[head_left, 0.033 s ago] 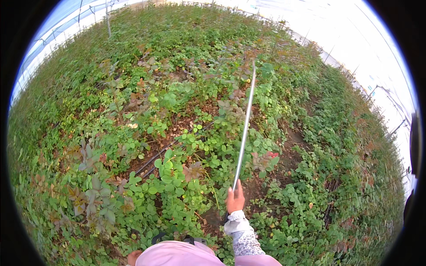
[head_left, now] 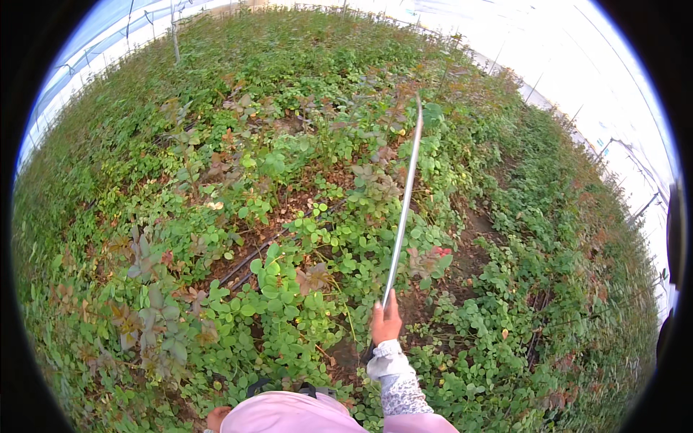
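My right hand (head_left: 386,321) is wrapped round the near end of a long, thin silver metal wand (head_left: 408,195), with a finger and thumb lying along the tube. The wand reaches forward over the leafy bushes (head_left: 274,281), and its far tip bends slightly. Something dark, perhaps its handle, shows beside my right wrist; what it joins is hidden. At the lower edge, my left hand (head_left: 218,417) shows only in part beside my pink clothing (head_left: 289,415), low over the leaves. Its fingers cannot be made out.
Dense green and reddish plants spread all around. Dark hoses (head_left: 249,268) run along soil with dry leaves. A bare soil gap (head_left: 473,245) lies right of the wand. A thin post (head_left: 175,36) stands far left, and pale sheeting (head_left: 577,65) rises at the far right.
My right hand has shifted slightly to the right and up, and the wand's far part has swung a little to the right. My left hand looks unchanged.
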Action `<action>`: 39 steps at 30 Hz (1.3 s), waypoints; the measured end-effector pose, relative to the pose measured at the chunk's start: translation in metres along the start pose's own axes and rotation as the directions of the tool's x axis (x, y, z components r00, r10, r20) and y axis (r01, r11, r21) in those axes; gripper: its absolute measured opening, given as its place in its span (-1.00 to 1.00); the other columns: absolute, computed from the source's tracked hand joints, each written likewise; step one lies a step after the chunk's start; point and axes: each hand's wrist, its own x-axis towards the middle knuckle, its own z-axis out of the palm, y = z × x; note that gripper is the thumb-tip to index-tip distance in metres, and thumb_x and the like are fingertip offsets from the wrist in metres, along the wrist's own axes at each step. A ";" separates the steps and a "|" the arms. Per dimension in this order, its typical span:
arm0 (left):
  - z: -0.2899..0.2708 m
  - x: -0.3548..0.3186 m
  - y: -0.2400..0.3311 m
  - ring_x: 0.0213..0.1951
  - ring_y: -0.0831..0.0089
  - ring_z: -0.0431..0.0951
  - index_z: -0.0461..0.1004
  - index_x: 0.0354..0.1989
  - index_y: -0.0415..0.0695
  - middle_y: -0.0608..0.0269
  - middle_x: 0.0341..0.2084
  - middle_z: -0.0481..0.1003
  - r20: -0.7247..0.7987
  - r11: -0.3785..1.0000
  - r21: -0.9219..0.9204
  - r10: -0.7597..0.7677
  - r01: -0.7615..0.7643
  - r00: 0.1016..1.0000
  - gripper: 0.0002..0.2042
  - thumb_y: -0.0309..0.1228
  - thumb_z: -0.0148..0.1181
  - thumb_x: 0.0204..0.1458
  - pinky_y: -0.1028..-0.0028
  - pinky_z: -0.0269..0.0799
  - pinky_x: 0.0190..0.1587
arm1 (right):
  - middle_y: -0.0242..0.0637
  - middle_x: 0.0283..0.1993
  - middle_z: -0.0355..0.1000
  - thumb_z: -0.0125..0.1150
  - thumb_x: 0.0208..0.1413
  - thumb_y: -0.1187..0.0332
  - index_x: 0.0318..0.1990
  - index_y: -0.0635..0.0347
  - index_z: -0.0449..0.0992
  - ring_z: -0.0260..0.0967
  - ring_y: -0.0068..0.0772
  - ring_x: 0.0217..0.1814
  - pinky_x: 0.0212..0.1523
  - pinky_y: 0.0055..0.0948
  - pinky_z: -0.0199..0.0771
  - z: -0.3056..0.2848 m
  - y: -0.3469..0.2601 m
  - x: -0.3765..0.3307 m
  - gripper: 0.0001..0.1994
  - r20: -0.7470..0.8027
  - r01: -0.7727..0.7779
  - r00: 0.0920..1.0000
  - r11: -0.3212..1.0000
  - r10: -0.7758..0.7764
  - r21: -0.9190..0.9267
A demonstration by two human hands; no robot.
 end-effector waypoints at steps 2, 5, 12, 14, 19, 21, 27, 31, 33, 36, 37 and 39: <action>0.001 0.005 0.020 -0.34 0.45 0.56 0.55 -0.25 -0.21 0.17 -0.41 0.59 -0.012 0.998 -0.069 0.000 -0.001 1.000 -0.74 -0.33 0.26 -0.09 0.40 0.46 -0.24 | -0.25 -0.52 0.43 0.15 0.11 0.31 0.29 0.04 0.23 0.31 -0.44 -0.57 -0.48 -0.41 0.37 -0.018 -0.002 0.029 -0.45 -0.020 0.013 1.000 0.987 -0.017 -0.162; 0.005 0.004 0.050 -0.31 0.35 0.58 0.53 -0.18 -0.29 0.09 -0.33 0.58 0.009 0.971 -0.119 -0.210 0.209 0.978 -0.72 -0.41 0.26 -0.06 0.39 0.49 -0.21 | -0.19 -0.48 0.45 0.18 0.08 0.31 0.23 0.05 0.31 0.34 -0.40 -0.55 -0.43 -0.41 0.40 -0.038 -0.003 0.093 -0.49 -0.012 0.065 0.997 0.963 -0.070 -0.262; 0.018 -0.030 0.049 -0.35 0.44 0.58 0.54 -0.20 -0.30 0.11 -0.38 0.59 -0.018 0.899 -0.286 -0.351 0.331 0.936 -0.75 -0.44 0.25 -0.05 0.47 0.50 -0.24 | 0.05 -0.26 0.50 0.17 0.03 0.24 0.13 0.12 0.40 0.48 0.03 -0.22 -0.17 -0.17 0.46 -0.058 -0.014 0.208 -0.53 0.209 0.285 0.958 0.760 -0.199 -0.584; 0.026 -0.041 0.039 -0.37 0.44 0.58 0.55 -0.23 -0.30 0.12 -0.41 0.59 -0.052 0.887 -0.339 -0.352 0.315 0.935 -0.78 -0.47 0.24 -0.06 0.48 0.49 -0.26 | 0.06 -0.23 0.49 0.16 0.03 0.24 0.14 0.09 0.39 0.47 0.06 -0.19 -0.13 -0.13 0.45 -0.056 -0.024 0.227 -0.53 0.233 0.292 0.955 0.708 -0.182 -0.643; 0.039 -0.054 0.029 -0.39 0.45 0.58 0.55 -0.29 -0.30 0.11 -0.43 0.59 -0.119 0.859 -0.385 -0.409 0.337 0.905 -0.81 -0.49 0.21 -0.08 0.48 0.49 -0.30 | 0.05 -0.13 0.48 0.19 0.01 0.27 0.14 0.08 0.39 0.43 0.06 -0.06 -0.03 -0.17 0.42 -0.047 -0.050 0.258 -0.52 0.236 0.221 0.970 0.626 -0.061 -0.748; 0.040 -0.054 0.029 -0.38 0.45 0.58 0.55 -0.29 -0.31 0.10 -0.43 0.59 -0.112 0.851 -0.407 -0.408 0.333 0.906 -0.81 -0.50 0.19 -0.09 0.47 0.49 -0.30 | 0.05 -0.11 0.47 0.20 0.01 0.27 0.12 0.07 0.41 0.43 0.04 -0.05 -0.03 -0.19 0.43 -0.050 -0.057 0.262 -0.54 0.255 0.206 0.967 0.532 0.019 -0.821; 0.044 -0.058 0.025 -0.42 0.40 0.58 0.54 -0.28 -0.31 0.12 -0.48 0.59 -0.112 0.833 -0.469 -0.385 0.293 0.916 -0.80 -0.49 0.18 -0.09 0.45 0.50 -0.31 | -0.05 -0.04 0.47 0.14 0.05 0.30 0.13 0.00 0.42 0.45 -0.10 -0.01 0.05 -0.26 0.40 -0.088 -0.053 0.255 -0.57 0.326 0.228 0.922 0.391 0.208 -0.892; 0.047 -0.055 0.011 -0.45 0.37 0.59 0.54 -0.29 -0.32 0.12 -0.52 0.59 -0.120 0.846 -0.440 -0.388 0.301 0.914 -0.79 -0.47 0.20 -0.11 0.43 0.51 -0.34 | -0.02 -0.05 0.47 0.20 0.03 0.26 0.12 0.09 0.41 0.45 -0.09 -0.01 0.04 -0.25 0.40 -0.097 -0.034 0.246 -0.54 0.310 0.204 0.944 0.537 0.114 -0.818; 0.045 -0.045 0.002 -0.45 0.36 0.59 0.54 -0.31 -0.33 0.11 -0.53 0.58 -0.100 0.855 -0.372 -0.425 0.362 0.900 -0.79 -0.47 0.20 -0.11 0.42 0.51 -0.34 | 0.01 -0.07 0.48 0.23 -0.01 0.28 0.11 0.19 0.42 0.46 -0.06 -0.03 0.02 -0.27 0.41 -0.098 -0.024 0.240 -0.52 0.301 0.247 0.954 0.577 -0.003 -0.779; 0.036 -0.029 -0.012 -0.41 0.44 0.56 0.55 -0.31 -0.27 0.16 -0.49 0.58 -0.136 0.925 -0.319 -0.258 0.204 0.956 -0.78 -0.40 0.29 -0.10 0.44 0.49 -0.32 | 0.05 -0.07 0.48 0.23 -0.03 0.28 0.08 0.28 0.42 0.46 -0.10 0.00 0.03 -0.33 0.40 -0.102 -0.013 0.226 -0.52 0.269 0.195 0.963 0.729 -0.016 -0.656; 0.034 -0.024 -0.014 -0.38 0.49 0.55 0.56 -0.31 -0.24 0.20 -0.45 0.58 -0.130 0.915 -0.358 -0.246 0.186 0.961 -0.76 -0.36 0.34 -0.10 0.46 0.48 -0.28 | 0.02 -0.09 0.50 0.23 -0.03 0.26 0.05 0.28 0.44 0.48 -0.13 -0.05 0.02 -0.34 0.40 -0.100 -0.008 0.215 -0.53 0.205 0.193 0.976 0.753 -0.078 -0.629; 0.031 -0.019 -0.016 -0.38 0.49 0.56 0.56 -0.30 -0.24 0.18 -0.46 0.59 -0.143 0.946 -0.218 -0.274 0.240 0.951 -0.78 -0.36 0.31 -0.08 0.46 0.47 -0.29 | -0.06 -0.18 0.53 0.22 0.00 0.31 0.12 0.27 0.38 0.51 -0.22 -0.18 -0.11 -0.37 0.46 -0.101 -0.002 0.192 -0.51 0.171 0.195 0.977 0.861 -0.128 -0.469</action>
